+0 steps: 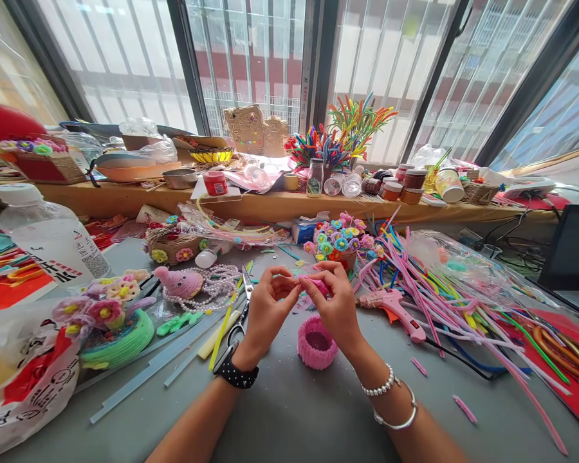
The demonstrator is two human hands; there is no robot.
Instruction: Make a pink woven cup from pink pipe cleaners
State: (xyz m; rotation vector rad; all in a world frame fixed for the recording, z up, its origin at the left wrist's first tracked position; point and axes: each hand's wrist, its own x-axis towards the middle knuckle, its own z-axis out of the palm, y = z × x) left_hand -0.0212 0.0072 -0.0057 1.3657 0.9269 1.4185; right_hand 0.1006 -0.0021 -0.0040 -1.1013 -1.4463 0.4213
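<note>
Above the table, my left hand [274,310] and my right hand [332,303] meet fingertip to fingertip. Both pinch a small pink pipe cleaner piece [314,281], mostly hidden by the fingers. Just below them stands a round pink fuzzy cup [317,344], open at the top. A pink glue gun [390,310] lies to the right of my right hand. Scissors [245,302] with dark handles rest beside my left hand. Two short pink pipe cleaner pieces [464,409] lie at the lower right.
A heap of long pipe cleaners [429,289] spreads on the right, near a laptop [572,257]. Translucent glue sticks [139,379], a green flower basket [120,341] and a plastic bottle [53,235] occupy the left. Jars [314,179] line the windowsill.
</note>
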